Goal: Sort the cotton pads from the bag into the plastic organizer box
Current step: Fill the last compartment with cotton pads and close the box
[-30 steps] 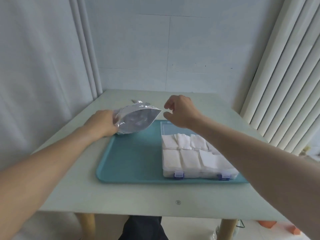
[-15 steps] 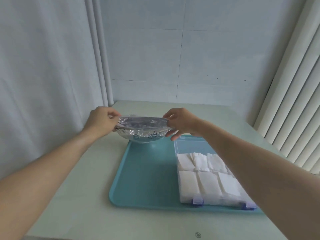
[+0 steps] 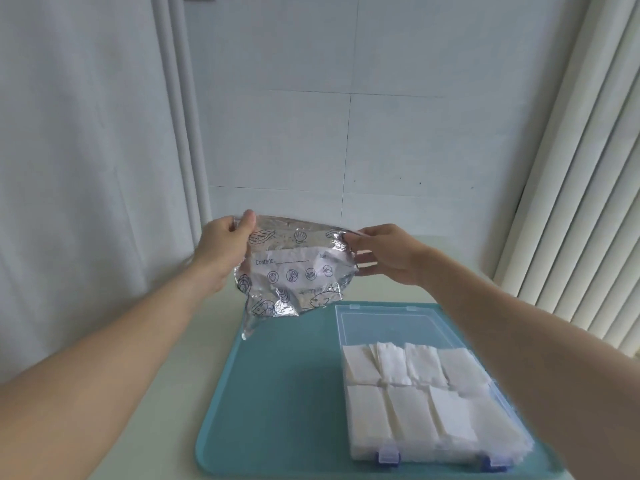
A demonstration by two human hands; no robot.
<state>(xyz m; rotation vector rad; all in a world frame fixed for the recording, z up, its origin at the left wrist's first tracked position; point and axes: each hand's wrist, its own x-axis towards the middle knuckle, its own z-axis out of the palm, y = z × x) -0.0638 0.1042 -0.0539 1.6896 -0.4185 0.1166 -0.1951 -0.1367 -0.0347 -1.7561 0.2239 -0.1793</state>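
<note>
Over a teal tray (image 3: pixel 277 410), left hand (image 3: pixel 221 247) and right hand (image 3: pixel 388 252) pinch a "Content"-labelled foil bag (image 3: pixel 294 271).

Both hands hold a crinkled silver bag (image 3: pixel 294 271) up above the pale surface (image 3: pixel 166 368) — the left hand (image 3: pixel 221 251) pinching its left top corner, the right hand (image 3: pixel 384 254) its right edge — over a teal tray (image 3: pixel 277 393) bearing the clear organizer box (image 3: pixel 388 320) filled with white cotton pads (image 3: pixel 408 403).

bag (image 3: pixel 296 271): crinkled silver foil pouch, white label with line drawings, held in the air by its top corners | organizer box (image 3: pixel 391 318): clear plastic, lid open, on tray | cotton pads (image 3: pixel 415 393): white squares, two rows inside box
</note>
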